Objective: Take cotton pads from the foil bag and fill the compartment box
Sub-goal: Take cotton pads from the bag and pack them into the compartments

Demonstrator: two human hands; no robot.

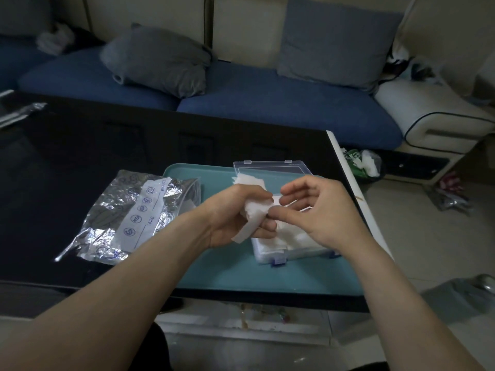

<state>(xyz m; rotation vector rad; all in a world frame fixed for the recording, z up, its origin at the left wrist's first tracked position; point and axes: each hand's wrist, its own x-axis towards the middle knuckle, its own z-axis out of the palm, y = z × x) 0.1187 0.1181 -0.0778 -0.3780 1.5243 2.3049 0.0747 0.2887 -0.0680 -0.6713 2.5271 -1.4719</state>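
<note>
Both hands meet above the box (pixel 270 253). Our left hand (pixel 235 218) holds a small bunch of pads (pixel 257 210) with curled fingers, and our right hand (pixel 318 212) pinches the edge of one pad between thumb and forefinger, the other fingers relaxed. We judge that we are separating one pad from the bunch to lay it in the box.

More pads already lie in the box, which sits on the teal tray (pixel 241 274), its clear lid (pixel 270 167) open to the far side. We cannot tell which compartments are filled, because the hands cover most of it.

What can go wrong: the pads are thin and cling together, so a pull may take two or more, or the loose lower pad may slip from the left hand and fall on the tray. A pad laid crooked on the full pile may later stop the lid from closing.

Just left of the tray the bag (pixel 134 218) lies flat on the dark counter (pixel 67 170). Behind the counter is a blue sofa (pixel 267 103) with grey cushions (pixel 158 60). Nothing stands between the hands and the box.
</note>
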